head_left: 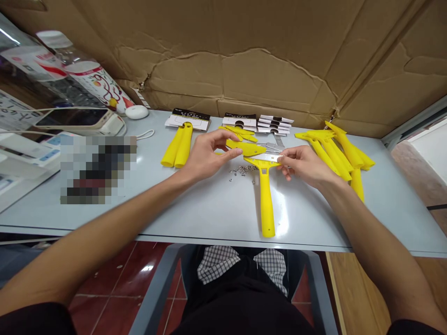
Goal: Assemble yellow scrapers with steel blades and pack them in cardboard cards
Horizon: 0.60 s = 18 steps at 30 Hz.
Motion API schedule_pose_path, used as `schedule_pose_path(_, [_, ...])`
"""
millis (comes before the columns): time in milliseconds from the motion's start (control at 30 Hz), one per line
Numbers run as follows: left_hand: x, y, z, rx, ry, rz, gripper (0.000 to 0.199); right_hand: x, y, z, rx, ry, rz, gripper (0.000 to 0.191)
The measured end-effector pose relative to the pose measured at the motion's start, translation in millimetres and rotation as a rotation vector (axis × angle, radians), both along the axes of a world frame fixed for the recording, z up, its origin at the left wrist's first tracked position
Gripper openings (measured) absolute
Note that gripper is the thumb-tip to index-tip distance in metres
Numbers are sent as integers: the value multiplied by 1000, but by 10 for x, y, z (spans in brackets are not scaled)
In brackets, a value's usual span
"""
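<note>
1. The left grip (211, 151) is pinched on a yellow cover plate (248, 149); the right grip (302, 163) pinches a metal blade (267, 157) at the head of a yellow scraper handle (267, 200), between both grips.
2. Apparently partway: cover off, small metal hardware (246, 170) loose between the grips.
3. Pale tabletop (209, 209) beneath; spare yellow handles (331, 151) right of the right grip; cardboard (272, 28) beyond.

The handle (267, 204) is smooth plastic, the strip (266, 157) metal (slightly glossy).

No words can be read clearly — the label (101, 83) on the white-capped bottle (55, 39) has loopy writing — and the black-topped cards (192, 115) have tiny print.
</note>
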State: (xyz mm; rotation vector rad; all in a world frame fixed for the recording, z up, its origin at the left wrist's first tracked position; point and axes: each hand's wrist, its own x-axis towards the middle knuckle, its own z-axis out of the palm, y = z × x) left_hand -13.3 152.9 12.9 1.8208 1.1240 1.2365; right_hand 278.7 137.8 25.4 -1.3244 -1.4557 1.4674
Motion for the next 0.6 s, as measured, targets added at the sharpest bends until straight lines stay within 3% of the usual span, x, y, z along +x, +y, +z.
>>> schedule_pose_path(167, [-7,4,-25,-95,-27,-42,32,5,2,2,4,-9,4,20])
schedule_pose_path(367, [24,-52,-66,262,266,-23,11,-10,-8,-5,4,3,37,22])
schedule_pose_path(500, [39,-43,-89,361,277,-12,6,-14,-16,3,9,-6,40,21])
schedule_pose_path(600, [54,-49,-92,338,266,-2,7,-12,-17,12,18,-11,37,19])
